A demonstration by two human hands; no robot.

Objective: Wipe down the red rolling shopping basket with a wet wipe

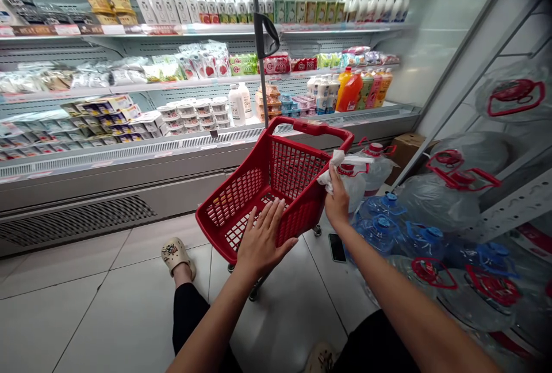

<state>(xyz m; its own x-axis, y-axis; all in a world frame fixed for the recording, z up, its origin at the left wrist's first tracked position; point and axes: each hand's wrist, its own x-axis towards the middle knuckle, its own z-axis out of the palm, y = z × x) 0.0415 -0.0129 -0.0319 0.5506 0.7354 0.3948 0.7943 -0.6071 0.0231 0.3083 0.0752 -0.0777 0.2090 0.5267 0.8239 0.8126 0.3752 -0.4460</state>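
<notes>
A red plastic shopping basket on wheels (241,200) stands tilted on the tiled floor in front of me. My left hand (263,241) lies flat on its near rim, fingers stretched out and spread. My right hand (336,197) is closed around a crumpled white cloth (334,169), pressed against the basket's right side just below the red handle (321,130). My legs in black trousers and a beige clog (175,253) show below.
An open refrigerated shelf unit (181,149) with milk bottles, yoghurt cups and juice fills the back. Large water jugs with red handles (444,195) are stacked at the right. A dark phone (337,247) lies on the floor. A cardboard box (405,149) sits behind.
</notes>
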